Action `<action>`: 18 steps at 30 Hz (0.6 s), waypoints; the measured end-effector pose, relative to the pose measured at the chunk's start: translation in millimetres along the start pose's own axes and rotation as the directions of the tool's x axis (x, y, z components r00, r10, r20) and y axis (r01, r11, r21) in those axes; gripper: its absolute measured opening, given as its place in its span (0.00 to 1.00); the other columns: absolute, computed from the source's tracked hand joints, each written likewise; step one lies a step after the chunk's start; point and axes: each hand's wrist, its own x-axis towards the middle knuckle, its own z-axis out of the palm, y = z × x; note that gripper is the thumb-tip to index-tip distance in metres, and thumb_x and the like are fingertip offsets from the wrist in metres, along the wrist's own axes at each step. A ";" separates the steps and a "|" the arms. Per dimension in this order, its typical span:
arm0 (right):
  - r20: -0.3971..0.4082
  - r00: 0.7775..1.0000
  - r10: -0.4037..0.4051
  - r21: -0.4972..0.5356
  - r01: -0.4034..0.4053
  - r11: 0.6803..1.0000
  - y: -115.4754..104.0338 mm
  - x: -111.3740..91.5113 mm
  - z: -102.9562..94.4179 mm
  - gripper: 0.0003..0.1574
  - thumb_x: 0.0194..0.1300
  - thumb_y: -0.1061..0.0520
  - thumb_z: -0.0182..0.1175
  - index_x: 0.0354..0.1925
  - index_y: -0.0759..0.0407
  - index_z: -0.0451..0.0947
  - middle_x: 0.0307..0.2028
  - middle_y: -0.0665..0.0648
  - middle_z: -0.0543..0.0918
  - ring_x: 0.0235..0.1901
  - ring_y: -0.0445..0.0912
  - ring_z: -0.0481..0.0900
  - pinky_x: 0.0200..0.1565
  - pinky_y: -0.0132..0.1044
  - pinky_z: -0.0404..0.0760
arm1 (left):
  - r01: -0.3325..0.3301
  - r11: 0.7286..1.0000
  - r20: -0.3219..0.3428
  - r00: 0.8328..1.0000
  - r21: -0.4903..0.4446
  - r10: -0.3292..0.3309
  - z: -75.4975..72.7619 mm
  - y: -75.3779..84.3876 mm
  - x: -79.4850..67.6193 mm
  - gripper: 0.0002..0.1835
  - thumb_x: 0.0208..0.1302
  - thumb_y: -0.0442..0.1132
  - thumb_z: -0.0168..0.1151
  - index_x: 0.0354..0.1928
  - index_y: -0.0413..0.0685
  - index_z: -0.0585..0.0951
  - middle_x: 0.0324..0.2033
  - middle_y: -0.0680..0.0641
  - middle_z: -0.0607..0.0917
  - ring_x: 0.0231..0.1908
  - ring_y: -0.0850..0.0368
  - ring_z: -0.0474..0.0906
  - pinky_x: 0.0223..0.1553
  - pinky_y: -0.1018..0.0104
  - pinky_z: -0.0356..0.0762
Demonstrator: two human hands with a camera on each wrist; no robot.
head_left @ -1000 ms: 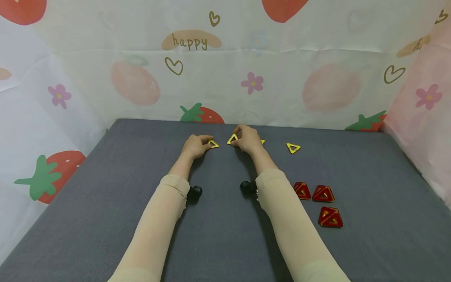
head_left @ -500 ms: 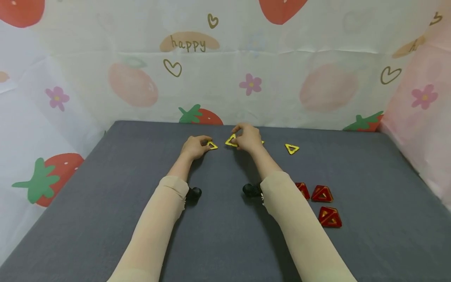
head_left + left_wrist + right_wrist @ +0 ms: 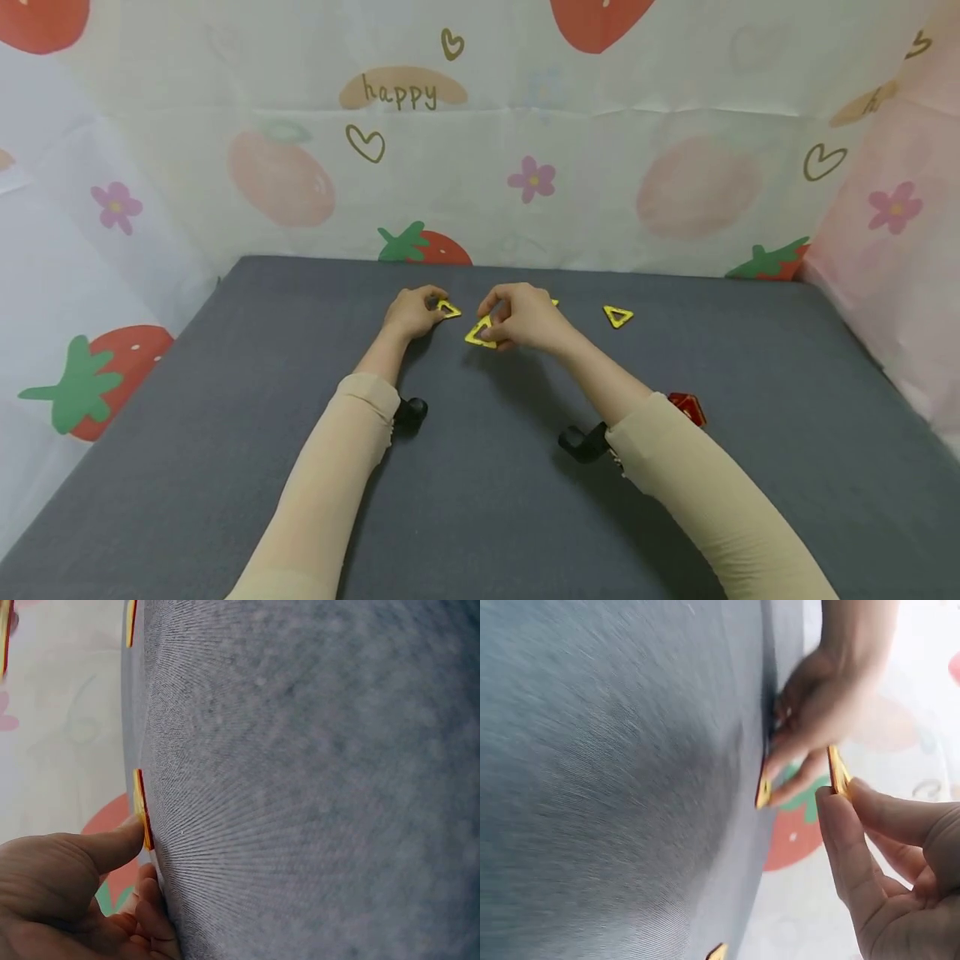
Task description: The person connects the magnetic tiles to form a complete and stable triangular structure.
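Observation:
My left hand (image 3: 408,317) rests low at the back of the table, thumb and forefinger pinching a flat yellow triangular frame (image 3: 452,316). In the left wrist view, this triangle (image 3: 141,787) lies on the cloth and shows a red side. Just to the right, my right hand (image 3: 527,318) pinches a second yellow triangle (image 3: 480,342) by one corner, between thumb and fingers. The right wrist view shows that triangle (image 3: 834,766) raised and tilted, apart from the left hand's one (image 3: 762,796).
Another yellow triangle (image 3: 619,310) lies on the grey cloth (image 3: 225,433) to the right. One more yellow corner (image 3: 555,302) peeks out behind the right hand. A red triangular piece (image 3: 690,408) is partly covered by the right sleeve (image 3: 705,475). A printed curtain (image 3: 585,217) stands behind the table.
My right hand has moved slightly left and toward me, carrying its triangle upward off the cloth. The right forearm swung right, hiding most red pieces. The left hand stays put.

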 end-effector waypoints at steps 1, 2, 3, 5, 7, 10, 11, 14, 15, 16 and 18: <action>0.024 1.000 -0.011 0.003 0.010 1.000 -0.1 -4.6 1.9 0.17 0.61 0.61 0.69 0.49 0.61 0.81 0.25 0.55 0.82 0.34 0.61 0.87 0.40 0.48 0.87 | 0.003 1.000 -0.001 1.000 -0.002 -0.003 0.1 0.1 0.1 0.22 0.72 0.43 0.57 0.66 0.52 0.75 0.55 0.36 0.77 0.54 0.42 0.73 0.54 0.49 0.72; 0.048 0.999 -0.012 0.006 0.012 1.000 -0.7 -9.2 4.1 0.16 0.61 0.61 0.69 0.48 0.61 0.81 0.25 0.55 0.82 0.33 0.61 0.87 0.39 0.48 0.87 | 0.005 1.000 -0.004 1.000 -0.003 -0.005 0.3 -0.1 0.2 0.22 0.72 0.42 0.57 0.66 0.52 0.75 0.55 0.36 0.77 0.53 0.42 0.73 0.54 0.50 0.72; 0.072 0.997 -0.016 0.006 0.016 1.000 -0.5 -13.4 6.3 0.15 0.61 0.61 0.69 0.47 0.61 0.81 0.25 0.55 0.82 0.32 0.59 0.87 0.39 0.47 0.87 | 0.009 1.000 -0.006 1.000 -0.009 -0.009 0.5 0.0 0.1 0.22 0.72 0.42 0.57 0.66 0.51 0.75 0.55 0.36 0.77 0.53 0.42 0.73 0.53 0.50 0.72; 0.121 0.993 -0.013 0.018 0.011 1.000 -0.7 -21.8 11.2 0.13 0.60 0.62 0.69 0.45 0.60 0.82 0.25 0.55 0.82 0.30 0.57 0.87 0.38 0.45 0.87 | 0.017 1.000 -0.011 1.000 -0.020 -0.017 0.7 0.0 -0.3 0.22 0.72 0.42 0.57 0.66 0.51 0.75 0.55 0.36 0.76 0.53 0.42 0.73 0.53 0.50 0.72; 0.158 0.987 -0.009 0.022 0.006 1.000 0.3 -28.3 16.6 0.11 0.60 0.63 0.69 0.43 0.58 0.82 0.24 0.55 0.82 0.27 0.53 0.87 0.37 0.44 0.87 | 0.021 0.999 -0.020 1.000 -0.036 -0.022 1.0 -0.3 -0.4 0.22 0.71 0.41 0.58 0.65 0.50 0.75 0.56 0.36 0.77 0.53 0.42 0.74 0.53 0.50 0.73; 0.209 0.978 0.003 0.041 -0.012 0.999 3.3 -35.5 23.6 0.10 0.59 0.64 0.69 0.41 0.57 0.83 0.25 0.56 0.83 0.25 0.48 0.85 0.35 0.41 0.87 | 0.032 0.997 -0.034 0.999 -0.077 -0.034 2.0 -0.8 -0.9 0.21 0.70 0.39 0.59 0.64 0.49 0.76 0.56 0.36 0.79 0.54 0.41 0.76 0.55 0.50 0.74; 0.225 0.974 0.004 0.043 -0.014 0.999 4.7 -37.4 25.9 0.10 0.59 0.64 0.69 0.41 0.57 0.83 0.25 0.56 0.83 0.24 0.46 0.85 0.34 0.41 0.87 | 0.036 0.995 -0.041 0.998 -0.095 -0.040 2.6 -1.0 -0.7 0.21 0.70 0.39 0.60 0.64 0.49 0.76 0.56 0.37 0.79 0.54 0.41 0.76 0.55 0.50 0.74; 0.277 0.961 0.007 0.032 -0.017 0.999 8.9 -41.8 32.0 0.09 0.59 0.64 0.69 0.40 0.56 0.83 0.25 0.56 0.84 0.24 0.45 0.85 0.33 0.38 0.86 | 0.059 0.984 -0.064 0.995 -0.169 -0.071 4.8 -2.2 0.5 0.20 0.68 0.37 0.61 0.62 0.49 0.77 0.56 0.38 0.80 0.55 0.41 0.76 0.55 0.51 0.75; 0.293 0.956 0.010 0.027 -0.019 0.999 10.0 -43.0 33.7 0.09 0.59 0.63 0.69 0.40 0.55 0.83 0.25 0.56 0.84 0.24 0.44 0.85 0.33 0.38 0.86 | 0.068 0.978 -0.070 0.994 -0.195 -0.083 5.5 -2.4 0.9 0.20 0.68 0.36 0.62 0.61 0.49 0.77 0.55 0.38 0.81 0.55 0.41 0.76 0.55 0.51 0.75; 0.308 0.951 0.013 0.021 -0.020 1.000 11.0 -44.0 35.3 0.09 0.59 0.63 0.69 0.39 0.55 0.83 0.25 0.55 0.84 0.24 0.44 0.85 0.33 0.37 0.86 | 0.074 0.973 -0.077 0.993 -0.219 -0.093 6.2 -2.7 1.2 0.20 0.67 0.36 0.63 0.61 0.49 0.78 0.55 0.38 0.81 0.55 0.41 0.75 0.54 0.52 0.75; 0.325 0.946 0.017 0.011 -0.022 1.000 12.1 -45.8 37.7 0.09 0.59 0.63 0.70 0.38 0.54 0.83 0.25 0.55 0.84 0.23 0.44 0.84 0.33 0.37 0.86 | 0.083 0.964 -0.091 0.990 -0.254 -0.109 7.1 -2.8 1.8 0.20 0.66 0.35 0.63 0.60 0.48 0.78 0.54 0.38 0.81 0.54 0.41 0.75 0.51 0.54 0.76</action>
